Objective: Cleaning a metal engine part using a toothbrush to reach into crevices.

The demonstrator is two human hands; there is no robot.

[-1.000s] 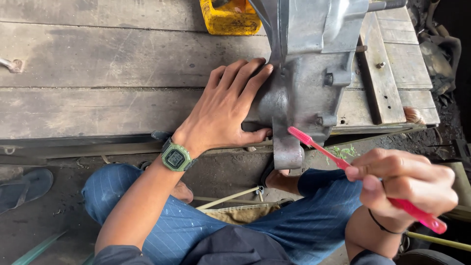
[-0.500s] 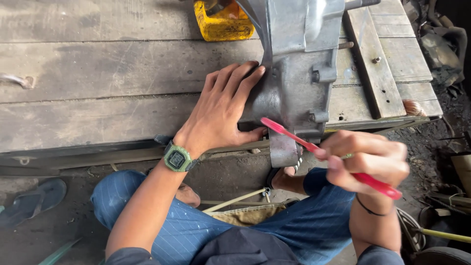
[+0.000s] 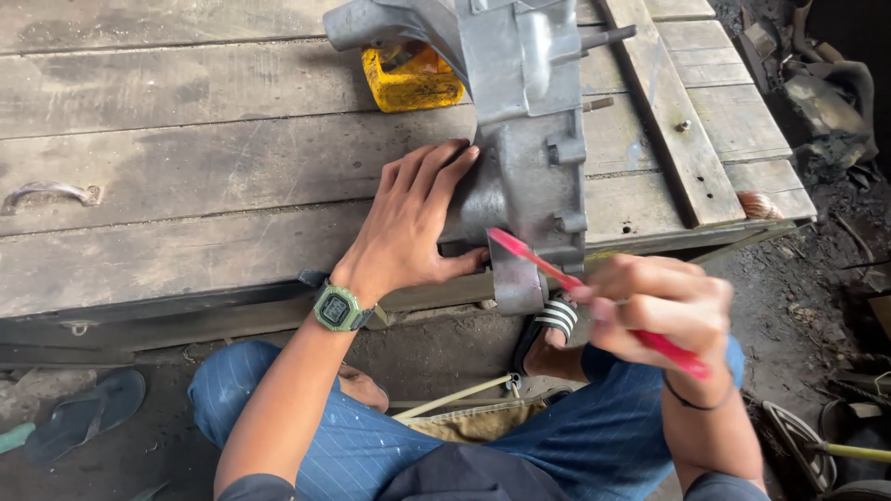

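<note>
**Grey metal casing braced by left hand, red brush at its lower edge**

Grey cast-metal engine casing [image 3: 520, 139] stands upright on a weathered wooden platform [image 3: 186, 186], near the front edge, w/ its lower lug hanging just over that edge. Left hand [image 3: 413, 223] lies flat against the casing's left side: fingers spread & pressed to the metal, thumb hooked under toward the bottom, so it's an open-palm brace, not a closed grasp. Green digital watch [image 3: 337, 308] on that wrist.

Right hand [image 3: 664, 306] is curled tight round a red toothbrush [image 3: 557, 274], fist shut on the handle's mid part; handle end pokes out lower right of the fist. Brush head points up-left & sits at the casing's lower front face, touching or just short of it; can't tell which.

Behind the casing, a yellow container [image 3: 408, 79] rests on the planks, partly hidden by the metal. A wood batten [image 3: 668, 121] w/ a bolt runs diagonally on the platform, right of the casing. Person sits low in blue striped trousers [image 3: 371, 436], one foot in a striped sandal [image 3: 548, 325] below the platform edge. Dark flip-flop [image 3: 83, 413] lies on the dirt floor at far left.
</note>
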